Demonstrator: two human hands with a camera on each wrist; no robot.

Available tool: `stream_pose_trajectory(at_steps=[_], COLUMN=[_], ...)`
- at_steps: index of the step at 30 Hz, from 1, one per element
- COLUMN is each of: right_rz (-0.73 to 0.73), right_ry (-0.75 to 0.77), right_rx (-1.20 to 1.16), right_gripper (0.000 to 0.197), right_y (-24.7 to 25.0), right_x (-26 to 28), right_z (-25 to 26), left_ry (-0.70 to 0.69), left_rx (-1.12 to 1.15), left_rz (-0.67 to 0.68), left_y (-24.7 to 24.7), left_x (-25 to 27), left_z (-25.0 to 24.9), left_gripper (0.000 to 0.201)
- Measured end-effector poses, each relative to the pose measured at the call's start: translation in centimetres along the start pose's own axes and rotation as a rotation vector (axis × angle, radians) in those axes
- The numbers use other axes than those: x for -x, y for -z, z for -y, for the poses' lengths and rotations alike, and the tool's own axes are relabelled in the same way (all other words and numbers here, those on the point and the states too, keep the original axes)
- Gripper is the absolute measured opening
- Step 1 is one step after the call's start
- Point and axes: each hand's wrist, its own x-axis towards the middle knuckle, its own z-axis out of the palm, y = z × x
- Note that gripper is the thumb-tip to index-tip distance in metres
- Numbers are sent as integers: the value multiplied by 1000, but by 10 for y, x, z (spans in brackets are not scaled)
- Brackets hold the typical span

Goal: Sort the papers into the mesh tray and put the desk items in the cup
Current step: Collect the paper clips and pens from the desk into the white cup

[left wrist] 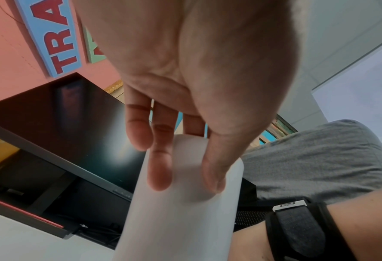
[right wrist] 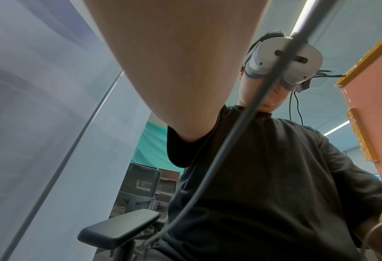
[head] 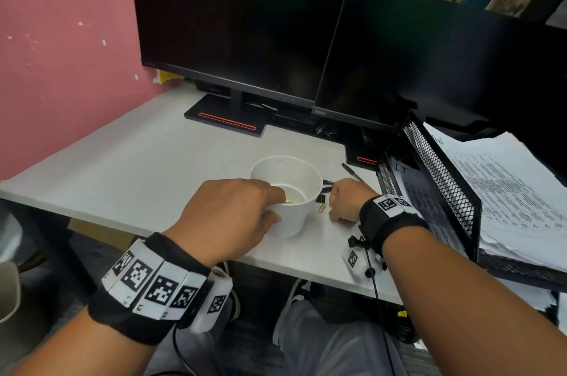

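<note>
Left hand point(head: 227, 216) grip curled round white cup point(head: 291, 191) near counter point(head: 122, 167) edge, right hand point(head: 348, 202) just right of cup, fingers curled among clips, hold unclear, papers point(head: 503, 185) in mesh tray point(head: 441, 173) far right

White cup point(head: 288, 191), gold paper clip point(head: 322, 208), black mesh tray point(head: 441, 173).

White desk point(head: 129, 161) bears cup point(head: 288, 191), pen point(head: 351, 171), mesh tray point(head: 441, 179), perhaps 2 clips point(head: 321, 204).
</note>
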Motion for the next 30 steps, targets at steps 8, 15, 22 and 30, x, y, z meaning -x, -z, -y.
stream_pose_trajectory(at_steps=[8, 15, 22, 30], right_rz=[4, -48, -123, -27], right_ry=[-202, -254, -97, -98], right_rx=[-944, -860, -94, 114], right_gripper=[15, 12, 32, 29], right_y=[2, -2, 0, 3], right_x=[4, 9, 10, 3], right_z=[-13, -12, 11, 17], left_ry=[6, 4, -6, -4], left_rx=[7, 6, 9, -8], left_rz=[-2, -5, -4, -13], left_y=[0, -3, -4, -1], left_x=[6, 2, 2, 4], left_z=[2, 1, -1, -2], left_gripper=[22, 22, 23, 22])
